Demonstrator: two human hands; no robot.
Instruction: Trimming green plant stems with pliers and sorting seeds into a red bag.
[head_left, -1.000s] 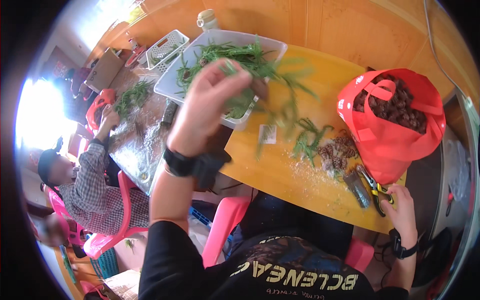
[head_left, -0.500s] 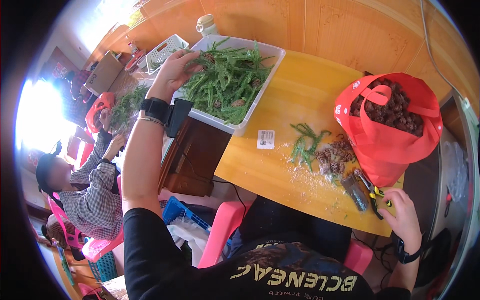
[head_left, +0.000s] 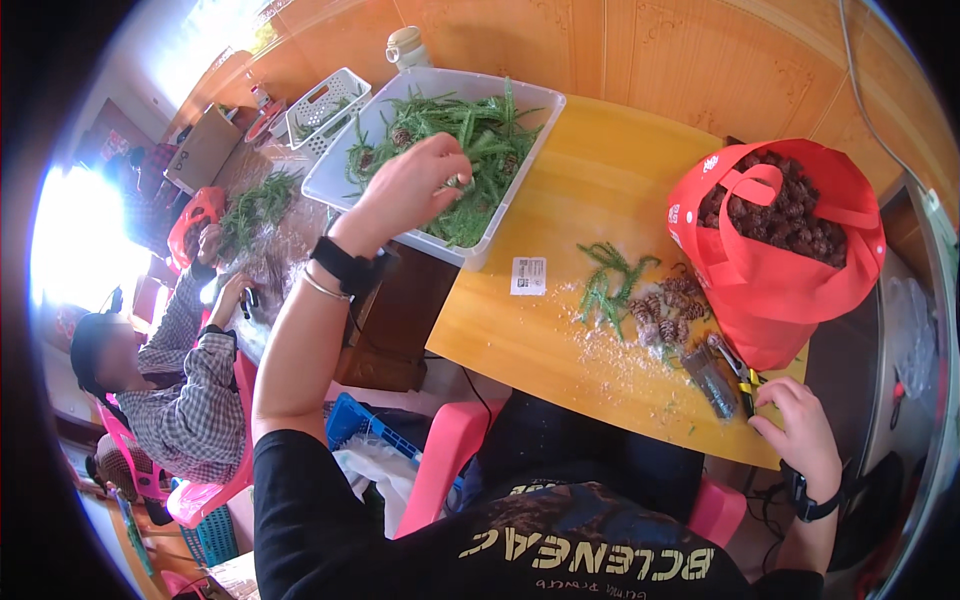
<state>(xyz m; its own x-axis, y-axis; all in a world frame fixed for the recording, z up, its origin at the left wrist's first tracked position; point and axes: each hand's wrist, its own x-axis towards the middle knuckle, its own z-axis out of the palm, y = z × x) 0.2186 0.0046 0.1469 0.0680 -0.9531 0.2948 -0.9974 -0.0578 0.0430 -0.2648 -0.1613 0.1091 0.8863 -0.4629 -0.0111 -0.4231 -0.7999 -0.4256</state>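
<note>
My left hand (head_left: pixel 425 183) is over the clear plastic tub (head_left: pixel 477 253), above green artificial fir sprigs (head_left: pixel 480 120), some with small pine cones among them. Its fingers are loosely bent, and I see nothing held in them. At the table's near right, the thumb and fingers of my right hand (head_left: pixel 800 425) close around the handles of black-and-yellow pliers (head_left: pixel 747 382); the palm hides part of the handles. Beside the pliers lies a bundle of dark wires (head_left: pixel 710 383), with a pile of brown pine cones (head_left: pixel 668 310) and a loose green sprig (head_left: pixel 612 280) farther left.
A red bag (head_left: pixel 760 320) full of brown cones stands at the table's right. A paper label (head_left: pixel 528 276) and white crumbs lie on the yellow table (head_left: pixel 590 150). Behind the tub are a white basket (head_left: pixel 325 110) and a bottle (head_left: pixel 407 48). A co-worker (head_left: pixel 185 410) sits at left.
My left hand has moved right and nearer from the tub's far left side, off the sprig and cone it was touching. My right hand has shifted left and closed on the pliers' handles.
</note>
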